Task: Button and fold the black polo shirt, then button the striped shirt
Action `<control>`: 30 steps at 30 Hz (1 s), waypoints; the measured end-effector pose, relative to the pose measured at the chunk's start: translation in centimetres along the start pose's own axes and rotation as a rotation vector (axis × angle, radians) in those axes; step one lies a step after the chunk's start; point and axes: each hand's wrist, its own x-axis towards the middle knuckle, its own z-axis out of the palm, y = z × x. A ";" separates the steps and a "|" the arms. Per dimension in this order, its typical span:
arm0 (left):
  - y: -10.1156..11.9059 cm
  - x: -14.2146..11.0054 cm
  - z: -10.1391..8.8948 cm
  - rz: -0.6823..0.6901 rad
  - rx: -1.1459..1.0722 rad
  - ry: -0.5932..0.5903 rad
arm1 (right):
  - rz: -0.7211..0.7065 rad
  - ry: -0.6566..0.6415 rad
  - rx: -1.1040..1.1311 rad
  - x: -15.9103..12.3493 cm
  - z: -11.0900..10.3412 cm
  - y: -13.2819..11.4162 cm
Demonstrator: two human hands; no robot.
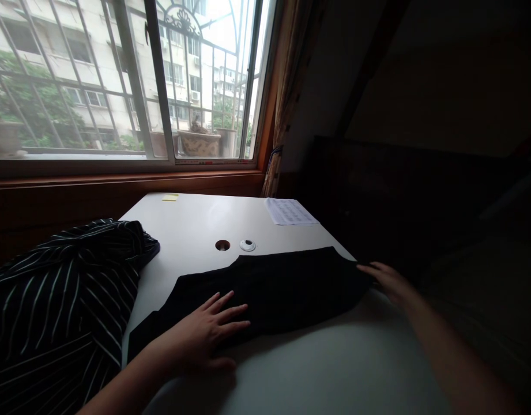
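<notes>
A black garment lies spread lengthwise across the white table, its exact kind hard to make out in the dim light. My left hand rests flat on its left half, palm down with the fingers spread. At the garment's right end, close to the table's edge, my right hand has its fingers closed on the tip of the cloth; the thumb is mostly hidden.
Dark striped cloth is heaped at the left of the table. Printed papers and a yellow note lie toward the back. Behind the garment are a round cable hole and its white cover. A barred window stands beyond.
</notes>
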 end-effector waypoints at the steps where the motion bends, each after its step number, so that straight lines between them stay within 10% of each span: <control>1: 0.0 0.0 -0.3 -0.004 -0.025 0.006 | -0.007 -0.008 0.047 0.2 0.2 -1.4; 5: -1.1 -0.5 -1.6 -0.154 -0.233 0.223 | -0.095 -0.009 0.209 -0.5 0.7 -10.0; 9: -4.5 -1.8 -2.8 -0.455 -0.404 0.556 | -0.474 0.034 0.291 -6.7 1.3 -21.2; 14: -8.5 -3.7 -3.0 -0.611 -0.642 0.677 | -1.118 -0.437 0.275 -18.0 4.9 -28.9; 18: -9.3 -4.0 -2.6 -0.620 -0.818 0.733 | -1.348 -0.703 0.260 -21.8 7.2 -28.2; 30: -9.0 -3.9 -3.1 -0.689 -0.496 0.718 | -1.097 -0.613 0.102 -19.6 7.6 -19.0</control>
